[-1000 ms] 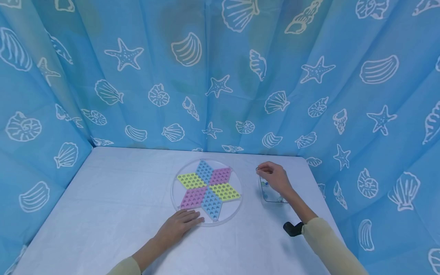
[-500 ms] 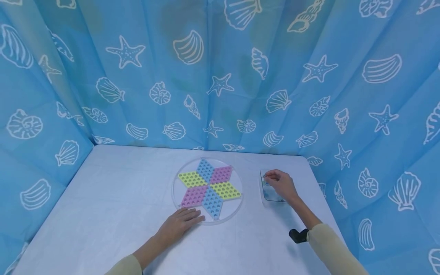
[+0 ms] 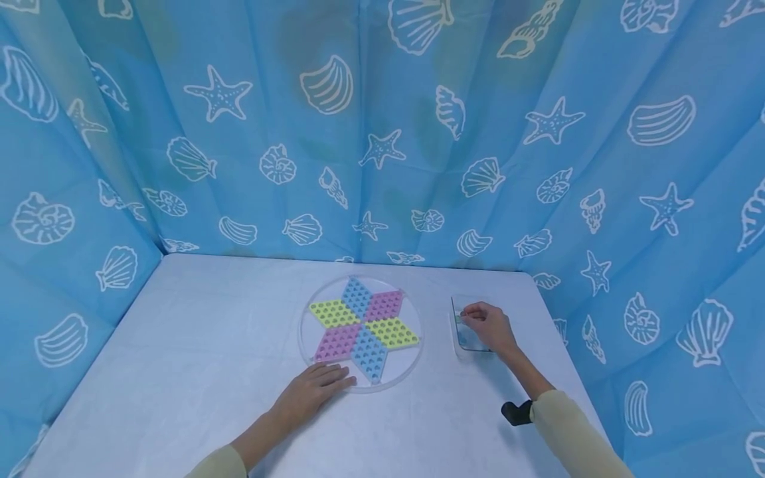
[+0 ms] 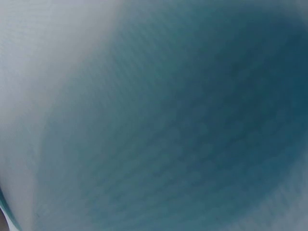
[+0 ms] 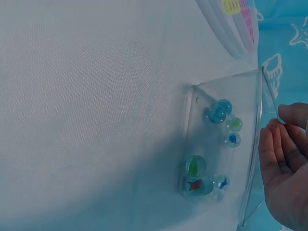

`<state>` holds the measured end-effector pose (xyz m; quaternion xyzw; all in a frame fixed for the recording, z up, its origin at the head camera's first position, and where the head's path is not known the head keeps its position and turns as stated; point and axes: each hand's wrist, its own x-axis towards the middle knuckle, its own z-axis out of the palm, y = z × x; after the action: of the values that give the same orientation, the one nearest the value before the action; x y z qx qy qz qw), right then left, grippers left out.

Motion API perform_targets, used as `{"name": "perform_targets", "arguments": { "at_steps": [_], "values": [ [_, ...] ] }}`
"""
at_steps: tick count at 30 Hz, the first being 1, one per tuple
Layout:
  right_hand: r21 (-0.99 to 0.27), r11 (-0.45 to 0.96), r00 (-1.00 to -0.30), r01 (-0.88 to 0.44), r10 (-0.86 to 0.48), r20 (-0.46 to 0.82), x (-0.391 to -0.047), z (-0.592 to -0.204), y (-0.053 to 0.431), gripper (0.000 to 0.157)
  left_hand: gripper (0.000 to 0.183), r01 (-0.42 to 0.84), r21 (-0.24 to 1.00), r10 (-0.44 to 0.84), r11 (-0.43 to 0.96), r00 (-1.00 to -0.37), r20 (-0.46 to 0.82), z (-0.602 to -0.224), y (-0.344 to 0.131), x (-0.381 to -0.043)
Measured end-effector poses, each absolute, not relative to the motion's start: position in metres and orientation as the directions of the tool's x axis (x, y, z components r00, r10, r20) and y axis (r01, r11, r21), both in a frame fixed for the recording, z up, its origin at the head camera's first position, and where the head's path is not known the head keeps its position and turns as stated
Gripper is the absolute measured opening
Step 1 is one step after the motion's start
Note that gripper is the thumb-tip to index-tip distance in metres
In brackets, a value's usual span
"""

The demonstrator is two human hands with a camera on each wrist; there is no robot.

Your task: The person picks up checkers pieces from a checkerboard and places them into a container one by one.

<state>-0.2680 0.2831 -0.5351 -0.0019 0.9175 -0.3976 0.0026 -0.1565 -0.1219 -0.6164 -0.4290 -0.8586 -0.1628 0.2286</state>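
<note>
In the head view my left hand (image 3: 313,388) lies flat, fingers extended, at the near-left rim of a round clear Chinese checkers board (image 3: 397,372) with a pink, yellow and blue star. My right hand (image 3: 491,326) is over a clear plastic box (image 3: 476,356) to the right of the board. Thumb and fingertips come together at the box's rim in the right wrist view, pinching a small clear bluish piece that looks like a marble (image 5: 281,121), mostly hidden. Several glass marbles (image 5: 217,114) lie inside the box, some large and some small. The left wrist view is dark and blurred.
Both stand on a white-covered table (image 3: 197,372). A blue curtain (image 3: 287,199) with white shell and starfish drawings hangs behind and at both sides. A black wrist device (image 3: 516,413) sticks out below my right sleeve (image 3: 568,431).
My right hand has moved from the box's far-left corner slightly right and nearer to me, over the box. My left hand has stayed at the board's rim.
</note>
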Motion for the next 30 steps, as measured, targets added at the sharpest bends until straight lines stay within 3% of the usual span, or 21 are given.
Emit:
{"name": "perform_targets", "arguments": {
  "at_steps": [17,30],
  "values": [
    [-0.681,0.730,-0.997,-0.050,-0.072,-0.004,-0.276,-0.548,0.280,0.016,0.038,0.813,0.086,0.653,0.576,-0.521,0.549,-0.615,-0.121,-0.156],
    [-0.653,0.757,-0.995,-0.010,-0.070,-0.066,-0.280,-0.552,0.279,0.015,0.038,0.814,0.082,0.649,0.574,-0.514,0.561,-0.617,-0.121,-0.157]
  ]
}}
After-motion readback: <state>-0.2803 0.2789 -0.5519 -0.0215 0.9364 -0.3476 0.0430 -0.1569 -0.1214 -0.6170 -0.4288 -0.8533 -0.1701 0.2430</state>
